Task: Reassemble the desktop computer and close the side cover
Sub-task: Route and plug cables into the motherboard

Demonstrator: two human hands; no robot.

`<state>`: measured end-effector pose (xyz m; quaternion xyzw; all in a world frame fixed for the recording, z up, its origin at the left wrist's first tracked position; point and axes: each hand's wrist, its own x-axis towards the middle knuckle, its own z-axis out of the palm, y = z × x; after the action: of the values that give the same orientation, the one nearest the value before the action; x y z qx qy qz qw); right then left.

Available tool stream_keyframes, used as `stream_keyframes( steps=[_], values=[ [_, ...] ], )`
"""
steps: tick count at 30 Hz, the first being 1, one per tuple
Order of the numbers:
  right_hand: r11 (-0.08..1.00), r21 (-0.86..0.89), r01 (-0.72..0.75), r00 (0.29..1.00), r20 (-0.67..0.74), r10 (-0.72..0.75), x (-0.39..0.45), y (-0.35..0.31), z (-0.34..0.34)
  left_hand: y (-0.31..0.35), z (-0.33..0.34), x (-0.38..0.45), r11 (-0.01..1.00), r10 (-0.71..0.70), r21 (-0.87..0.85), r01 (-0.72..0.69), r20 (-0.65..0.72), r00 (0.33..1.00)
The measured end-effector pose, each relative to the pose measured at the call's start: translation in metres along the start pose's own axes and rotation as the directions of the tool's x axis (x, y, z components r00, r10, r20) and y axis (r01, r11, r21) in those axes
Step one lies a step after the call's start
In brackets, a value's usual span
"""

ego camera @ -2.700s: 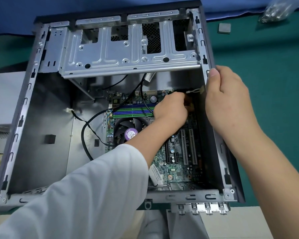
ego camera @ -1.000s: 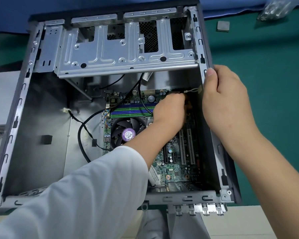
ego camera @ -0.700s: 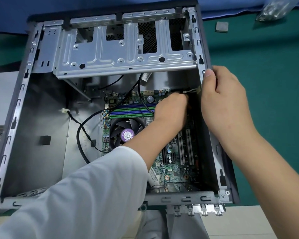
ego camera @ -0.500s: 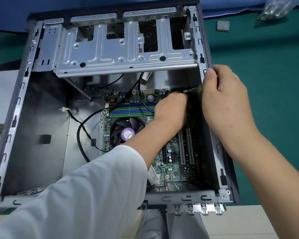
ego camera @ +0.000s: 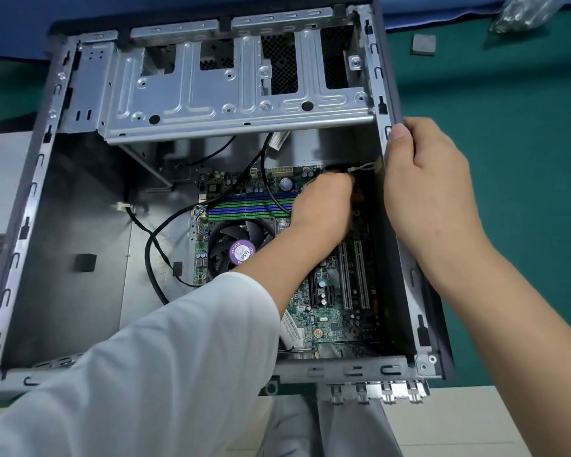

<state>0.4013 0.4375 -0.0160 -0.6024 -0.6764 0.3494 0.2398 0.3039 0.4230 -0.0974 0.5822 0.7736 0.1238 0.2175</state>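
Observation:
The open desktop case (ego camera: 30,206) lies on its side, and the green motherboard (ego camera: 330,311) shows inside it. My left hand (ego camera: 320,209) reaches into the case at the board's upper right corner. Its fingers are curled down around a small cable connector with orange parts, mostly hidden under the hand. A white cable tie (ego camera: 365,167) runs from there to the case wall. My right hand (ego camera: 432,192) grips the case's right wall, thumb on the rim and fingers outside.
A metal drive cage (ego camera: 231,94) spans the top of the case. The CPU fan (ego camera: 241,252) and a looping black cable (ego camera: 152,258) lie left of my forearm. A small grey square (ego camera: 423,44) and a plastic bag (ego camera: 524,11) rest on the green mat.
Both hands stay where they were; my left hand only shifts slightly over the board's corner. The view moves a little.

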Motion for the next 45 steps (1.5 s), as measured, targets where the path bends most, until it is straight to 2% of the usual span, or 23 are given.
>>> stream_keyframes(
  steps=[16,23,37,45],
  values=[
    [1.000,0.004,-0.006,1.000,0.000,0.006,-0.0001,-0.0011,-0.0001,0.0002,0.0024,0.0002,0.999,0.024,-0.039,-0.024,-0.008,1.000],
    [1.000,-0.011,-0.001,1.000,-0.003,0.001,0.0002,-0.0004,0.0006,0.0010,0.0037,-0.0007,0.999,0.047,0.013,-0.047,-0.044,0.998],
    [1.000,-0.018,0.017,1.000,-0.019,-0.017,0.0006,0.0024,0.0012,0.0044,0.0016,-0.0014,0.996,0.081,0.029,-0.080,-0.018,0.997],
    [1.000,-0.017,0.009,1.000,-0.020,-0.009,0.0002,0.0021,0.0007,0.0079,-0.0052,0.0025,0.981,-0.066,-0.177,0.081,0.091,0.994]
  ],
)
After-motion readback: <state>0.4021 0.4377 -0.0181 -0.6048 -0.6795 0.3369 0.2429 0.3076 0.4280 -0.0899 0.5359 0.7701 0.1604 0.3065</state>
